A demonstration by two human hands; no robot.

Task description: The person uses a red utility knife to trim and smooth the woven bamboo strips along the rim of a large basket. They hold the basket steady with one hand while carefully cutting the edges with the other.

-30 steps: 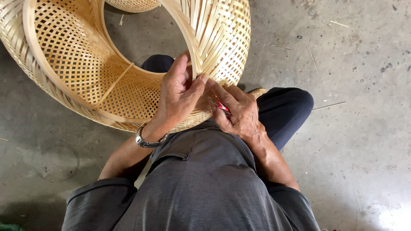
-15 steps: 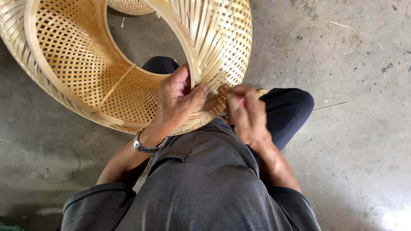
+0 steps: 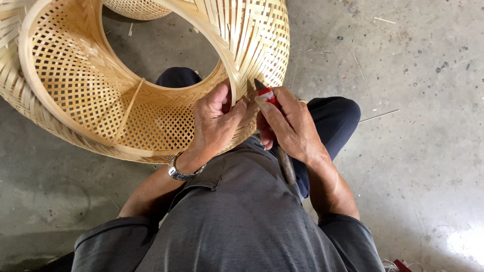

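A large woven bamboo basket (image 3: 91,100) lies on its side across my lap, its open mouth facing me. My left hand (image 3: 217,123), with a metal watch on the wrist, grips the basket's rim where loose bamboo strips stand up. My right hand (image 3: 290,126) holds a tool (image 3: 267,94) with a red grip and a dark pointed tip. The tip touches the woven strips just right of my left thumb. A dark wooden handle (image 3: 286,165) sticks out below my right hand.
I sit on a grey concrete floor (image 3: 418,100) strewn with thin bamboo slivers. Part of a second woven basket (image 3: 133,7) shows at the top edge. My dark trouser knees lie under the basket. A small red object (image 3: 402,265) lies at the bottom right.
My right hand has risen from my lap and brought the red-gripped tool up to the basket rim, its tip now against the strips. My left hand has kept its grip on the rim.
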